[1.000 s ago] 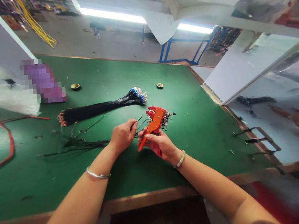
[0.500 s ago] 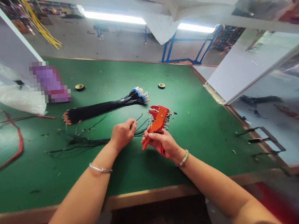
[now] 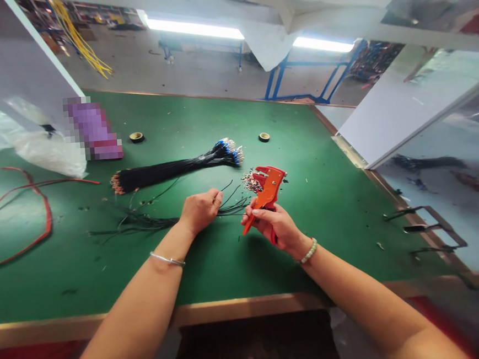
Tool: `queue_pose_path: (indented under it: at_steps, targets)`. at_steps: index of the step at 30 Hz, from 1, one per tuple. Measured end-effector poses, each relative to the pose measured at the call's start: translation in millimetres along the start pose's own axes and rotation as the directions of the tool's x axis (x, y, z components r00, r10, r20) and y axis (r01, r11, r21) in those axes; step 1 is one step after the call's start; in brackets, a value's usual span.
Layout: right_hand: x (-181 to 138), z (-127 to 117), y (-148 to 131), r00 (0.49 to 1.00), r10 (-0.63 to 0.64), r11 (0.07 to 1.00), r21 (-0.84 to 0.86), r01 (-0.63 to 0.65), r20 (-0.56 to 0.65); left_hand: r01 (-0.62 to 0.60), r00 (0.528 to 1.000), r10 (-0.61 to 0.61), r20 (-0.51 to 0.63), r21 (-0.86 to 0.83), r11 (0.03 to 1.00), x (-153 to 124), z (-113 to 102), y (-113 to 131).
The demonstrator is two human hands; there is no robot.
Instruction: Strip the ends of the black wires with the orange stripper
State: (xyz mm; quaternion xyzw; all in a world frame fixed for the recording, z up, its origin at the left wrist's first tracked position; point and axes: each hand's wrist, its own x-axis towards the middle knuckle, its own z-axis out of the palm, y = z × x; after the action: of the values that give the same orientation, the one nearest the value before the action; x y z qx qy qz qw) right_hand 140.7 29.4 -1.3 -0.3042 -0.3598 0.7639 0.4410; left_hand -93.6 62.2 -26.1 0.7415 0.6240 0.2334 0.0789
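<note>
Closed in a pinch, my left hand [image 3: 201, 209] grips a thin black wire [image 3: 227, 185] whose free end sticks out toward the upper right. My right hand [image 3: 277, 224] is wrapped round the handles of a red and orange wire stripper [image 3: 270, 183], its jaws pointing up and left, a short way from the wire end. Loose black wires [image 3: 155, 223] lie under and beside my left hand. A small heap of cut wire bits [image 3: 249, 181] sits by the stripper's jaws. Beyond my hands lies a tied bundle of black wires [image 3: 160, 173] with bare copper at its left end and blue-and-silver terminals at its right.
Two tape rolls [image 3: 136, 137] lie farther back on the green table [image 3: 327, 239]. Red wires [image 3: 48, 216] and a clear plastic bag [image 3: 50, 153] are at the left, beside a blurred purple object [image 3: 94, 130]. A black metal frame [image 3: 438, 227] stands at the right edge.
The view has shifted slightly. My right hand and the wire stripper have moved a little right, away from my left hand, uncovering more of the heap of bits. My left hand keeps its wire.
</note>
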Motion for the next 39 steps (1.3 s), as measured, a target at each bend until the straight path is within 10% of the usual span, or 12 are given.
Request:
queue_pose_path:
  at_steps: [10, 20, 39]
  targets:
    - [0, -14, 10, 0.996, -0.029, 0.996, 0.079, 0.036, -0.081, -0.032, 0.993, 0.027, 0.111, 0.038, 0.999, -8, -44, -36]
    - [1, -11, -1, 0.996, -0.074, 0.987, 0.143, 0.080, -0.048, -0.112, 0.989, 0.088, 0.120, 0.204, 0.973, -55, -42, -72]
    - [0, -35, -65, 0.889, -0.333, 0.881, 0.232, 0.412, -0.314, 0.159, 0.981, -0.188, 0.047, 0.358, 0.920, -64, -75, -68]
